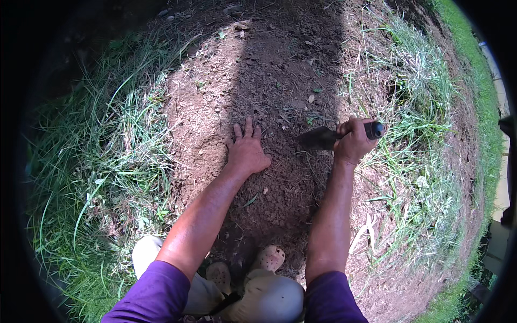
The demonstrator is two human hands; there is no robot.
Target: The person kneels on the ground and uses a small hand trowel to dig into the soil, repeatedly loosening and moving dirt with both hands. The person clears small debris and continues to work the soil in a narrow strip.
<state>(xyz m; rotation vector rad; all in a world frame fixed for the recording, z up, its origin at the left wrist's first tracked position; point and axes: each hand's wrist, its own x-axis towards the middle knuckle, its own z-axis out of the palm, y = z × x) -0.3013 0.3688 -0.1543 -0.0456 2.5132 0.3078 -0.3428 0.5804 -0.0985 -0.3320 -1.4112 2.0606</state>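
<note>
My left hand [247, 152] rests on bare brown soil [278, 194] with its fingers spread and nothing in it. To its right, my right hand [355, 139] grips the dark handle of a hand trowel [319, 138]. The handle's rounded end sticks out past my fist on the right. The trowel's dark blade points left, toward my left hand, with its tip at the soil. I cannot tell how deep the tip goes. A gap of soil lies between the tip and my left hand.
Cut grass lies heaped on the left [133, 133] and on the right [420, 121] of the soil strip. My perforated clogs [270, 258] and bent knees are at the bottom. Small stones and a dry leaf [311, 98] dot the ground. A lawn [486, 121] runs along the far right.
</note>
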